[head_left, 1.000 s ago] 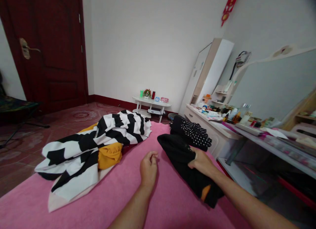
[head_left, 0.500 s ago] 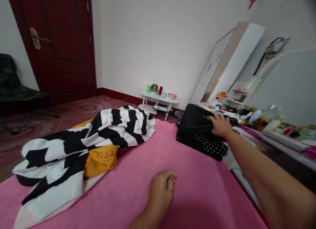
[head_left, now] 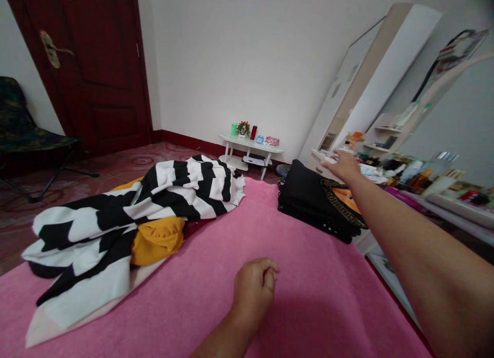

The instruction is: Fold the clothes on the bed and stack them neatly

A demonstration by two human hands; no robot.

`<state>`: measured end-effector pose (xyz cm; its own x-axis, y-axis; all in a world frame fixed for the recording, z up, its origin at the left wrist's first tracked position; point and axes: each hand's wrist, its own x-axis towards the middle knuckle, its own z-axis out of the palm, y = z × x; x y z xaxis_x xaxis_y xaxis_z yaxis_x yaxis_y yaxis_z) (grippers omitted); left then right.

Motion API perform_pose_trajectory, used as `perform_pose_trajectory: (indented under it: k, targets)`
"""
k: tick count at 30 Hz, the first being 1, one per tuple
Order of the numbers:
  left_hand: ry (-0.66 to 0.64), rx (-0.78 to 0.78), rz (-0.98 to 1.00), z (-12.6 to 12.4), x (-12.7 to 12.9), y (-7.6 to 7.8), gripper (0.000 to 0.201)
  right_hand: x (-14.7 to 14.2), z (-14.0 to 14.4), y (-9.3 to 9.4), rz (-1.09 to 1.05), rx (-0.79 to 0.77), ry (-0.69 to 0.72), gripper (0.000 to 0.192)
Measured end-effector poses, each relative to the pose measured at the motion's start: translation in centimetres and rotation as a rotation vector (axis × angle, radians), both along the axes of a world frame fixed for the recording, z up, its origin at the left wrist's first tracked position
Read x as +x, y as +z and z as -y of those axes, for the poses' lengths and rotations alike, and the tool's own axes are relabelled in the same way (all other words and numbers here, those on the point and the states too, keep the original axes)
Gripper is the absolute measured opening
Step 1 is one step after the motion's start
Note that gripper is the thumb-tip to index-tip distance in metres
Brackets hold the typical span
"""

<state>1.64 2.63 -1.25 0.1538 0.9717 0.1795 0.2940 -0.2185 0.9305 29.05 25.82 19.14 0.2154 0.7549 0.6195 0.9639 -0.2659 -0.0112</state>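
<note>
Bed with clothing, seen from the wearer's head. Right hand, right of centre: fingers spread, grasping nothing, beside the far edge of a folded black garment; whether it touches the cloth cannot be told. This garment, with an orange patch and a patterned gold band at its right end, lies on top of a pile of dark folded clothes at centre right. Left hand, lower centre: curled into a loose fist with nothing seen in it, over the pink blanket. Left half of the frame: a rumpled black-and-white striped garment lies spread out, with mustard-yellow cloth showing at its near edge. Upper left: a dark red door and, at the left edge, a camouflage folding chair. Centre, beyond the bed: a low white table bearing small objects. Right edge: a dressing table crowded with bottles.
</note>
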Motion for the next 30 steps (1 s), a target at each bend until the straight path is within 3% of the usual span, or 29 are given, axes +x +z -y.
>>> perform_pose_trajectory:
  k: [3,7,9,11,15,18,21,24,26,28,30]
  targets:
    - [0.012,-0.009,0.034,0.0,0.1,0.1,0.029,-3.8,-1.0,-2.9,-0.058,0.058,-0.020,0.067]
    - [0.033,-0.015,0.022,0.1,0.0,0.2,0.029,-7.1,-2.7,-9.7,-0.096,-0.298,0.120,0.063]
    - [0.036,-0.015,0.015,0.1,-0.1,0.2,0.030,-7.4,-4.0,-11.3,-0.082,-0.472,0.132,0.063]
    - [0.033,-0.015,0.013,0.2,-0.2,0.3,0.031,-7.1,-5.3,-11.2,-0.058,-0.587,0.126,0.066]
    - [0.038,-0.020,0.011,0.4,-0.2,0.4,0.030,-6.8,-6.0,-8.2,-0.019,-0.680,0.132,0.070]
    - [0.053,-0.011,0.066,0.3,-0.1,0.4,0.028,-7.4,-5.6,-6.7,0.107,-0.484,0.153,0.067]
    - [0.184,0.050,0.143,-0.3,-0.3,0.1,0.028,-8.0,-5.2,-7.9,0.233,-0.274,0.186,0.058]
    - [0.386,0.134,0.191,-1.2,-0.8,-0.4,0.033,-8.2,-4.9,-10.7,0.245,-0.404,0.237,0.046]
    - [0.444,0.146,0.242,-1.6,-1.1,-0.8,0.035,-8.3,-5.0,-11.8,0.231,-0.483,0.238,0.040]
    - [0.442,0.128,0.306,-1.9,-1.2,-1.1,0.036,-8.3,-5.3,-11.7,0.203,-0.553,0.236,0.041]
    - [0.434,0.110,0.369,-2.0,-1.1,-1.2,0.037,-8.0,-5.5,-11.0,0.172,-0.508,0.236,0.051]
